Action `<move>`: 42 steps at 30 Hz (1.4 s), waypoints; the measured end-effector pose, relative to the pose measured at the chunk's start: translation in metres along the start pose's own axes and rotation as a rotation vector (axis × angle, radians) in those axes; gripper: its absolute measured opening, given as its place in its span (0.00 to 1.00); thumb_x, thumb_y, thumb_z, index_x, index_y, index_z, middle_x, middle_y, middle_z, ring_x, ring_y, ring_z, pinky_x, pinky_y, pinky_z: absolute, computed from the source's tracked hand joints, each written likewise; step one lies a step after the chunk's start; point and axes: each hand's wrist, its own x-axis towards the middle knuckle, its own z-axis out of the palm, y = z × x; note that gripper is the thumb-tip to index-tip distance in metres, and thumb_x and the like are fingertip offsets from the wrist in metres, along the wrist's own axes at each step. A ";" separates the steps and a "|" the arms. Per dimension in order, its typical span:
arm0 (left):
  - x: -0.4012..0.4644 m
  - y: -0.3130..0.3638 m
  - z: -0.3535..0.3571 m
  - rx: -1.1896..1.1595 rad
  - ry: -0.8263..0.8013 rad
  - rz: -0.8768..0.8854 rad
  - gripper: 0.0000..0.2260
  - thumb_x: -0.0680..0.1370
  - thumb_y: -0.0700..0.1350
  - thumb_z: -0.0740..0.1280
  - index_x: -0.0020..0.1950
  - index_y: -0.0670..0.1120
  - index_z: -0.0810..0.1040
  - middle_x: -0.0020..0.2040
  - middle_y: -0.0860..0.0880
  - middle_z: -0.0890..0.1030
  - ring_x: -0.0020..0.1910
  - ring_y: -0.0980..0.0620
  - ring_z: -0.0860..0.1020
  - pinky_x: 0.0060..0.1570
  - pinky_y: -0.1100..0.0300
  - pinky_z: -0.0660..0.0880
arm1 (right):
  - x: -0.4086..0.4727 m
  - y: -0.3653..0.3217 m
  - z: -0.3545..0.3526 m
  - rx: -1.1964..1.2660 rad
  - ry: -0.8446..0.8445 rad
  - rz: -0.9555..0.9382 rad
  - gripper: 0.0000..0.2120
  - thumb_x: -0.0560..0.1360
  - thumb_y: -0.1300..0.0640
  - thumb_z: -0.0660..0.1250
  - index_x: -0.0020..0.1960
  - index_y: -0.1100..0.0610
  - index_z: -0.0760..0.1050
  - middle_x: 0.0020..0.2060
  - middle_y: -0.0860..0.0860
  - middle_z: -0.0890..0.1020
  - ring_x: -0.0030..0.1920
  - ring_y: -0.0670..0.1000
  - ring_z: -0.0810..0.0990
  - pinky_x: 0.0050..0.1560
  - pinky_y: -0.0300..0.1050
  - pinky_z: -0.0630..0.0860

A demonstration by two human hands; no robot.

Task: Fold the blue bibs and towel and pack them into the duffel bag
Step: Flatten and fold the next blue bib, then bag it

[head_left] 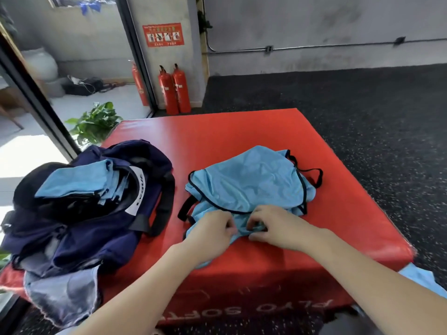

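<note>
A light blue bib with black trim lies crumpled on the red foam box. My left hand and my right hand sit side by side at its near edge, each pinching the blue cloth with curled fingers. To the left stands the open navy duffel bag, with folded light blue bibs stacked inside its mouth. A grey-blue towel-like cloth hangs over the box's near left corner below the bag.
Another light blue cloth lies on the dark speckled floor at the near right. Three red fire extinguishers stand against the far wall. A green potted plant sits behind the box on the left.
</note>
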 end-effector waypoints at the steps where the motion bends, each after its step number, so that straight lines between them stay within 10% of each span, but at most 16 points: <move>1: -0.001 0.001 -0.004 -0.089 0.030 -0.038 0.05 0.78 0.45 0.67 0.42 0.49 0.78 0.39 0.55 0.80 0.41 0.58 0.77 0.44 0.59 0.73 | 0.000 -0.001 0.001 -0.010 0.056 -0.015 0.15 0.73 0.43 0.73 0.57 0.47 0.79 0.52 0.43 0.78 0.56 0.46 0.76 0.59 0.47 0.74; 6: 0.004 -0.003 -0.027 -0.449 0.086 -0.183 0.06 0.78 0.48 0.71 0.43 0.48 0.81 0.31 0.54 0.76 0.27 0.61 0.69 0.32 0.66 0.65 | -0.009 -0.019 0.002 0.097 0.348 -0.074 0.23 0.71 0.39 0.73 0.62 0.45 0.72 0.57 0.38 0.72 0.61 0.42 0.70 0.65 0.41 0.68; 14: 0.003 -0.003 -0.038 -0.804 0.107 -0.250 0.05 0.78 0.46 0.73 0.45 0.46 0.84 0.42 0.49 0.85 0.43 0.56 0.80 0.53 0.56 0.78 | -0.016 -0.042 0.014 0.033 0.276 -0.299 0.29 0.67 0.39 0.77 0.63 0.47 0.74 0.62 0.40 0.71 0.64 0.41 0.68 0.67 0.33 0.64; 28: 0.011 -0.017 -0.033 -1.220 0.003 -0.482 0.11 0.80 0.41 0.69 0.57 0.34 0.82 0.53 0.36 0.84 0.48 0.42 0.83 0.56 0.45 0.80 | -0.005 -0.056 0.034 -0.047 0.496 -0.368 0.23 0.69 0.45 0.75 0.60 0.53 0.74 0.57 0.48 0.71 0.54 0.49 0.73 0.57 0.47 0.74; 42: -0.011 -0.020 -0.055 -0.741 0.205 -0.250 0.05 0.76 0.41 0.74 0.48 0.51 0.86 0.45 0.51 0.87 0.47 0.55 0.83 0.51 0.61 0.78 | -0.007 -0.056 0.011 0.516 0.302 -0.120 0.08 0.72 0.61 0.75 0.48 0.50 0.86 0.39 0.33 0.83 0.44 0.38 0.82 0.47 0.31 0.71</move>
